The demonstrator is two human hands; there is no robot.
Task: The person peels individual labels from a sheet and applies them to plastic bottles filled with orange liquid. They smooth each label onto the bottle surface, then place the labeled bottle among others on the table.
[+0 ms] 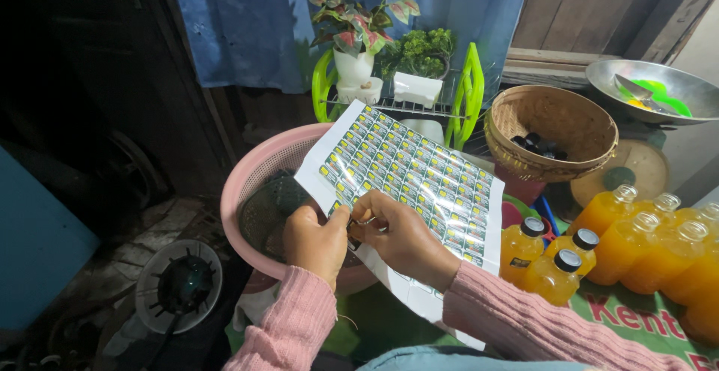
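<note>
A glossy white sheet of several small green stickers (419, 176) is held up in front of me, over a pink plastic basket (258, 172). My left hand (314, 244) pinches the sheet's lower left edge. My right hand (404, 240) rests on the sheet beside it, thumb and forefinger closed on one sticker near that edge. Both arms wear pink knitted sleeves. Several bottles of orange liquid (558, 266) stand to the right, three with black caps and the others without caps.
A woven basket (550, 128) holding dark caps sits behind the bottles, and a metal bowl (651, 86) stands at the far right. Potted plants (359, 38) rest on a wire rack at the back. A round burner (180, 285) lies on the floor at left.
</note>
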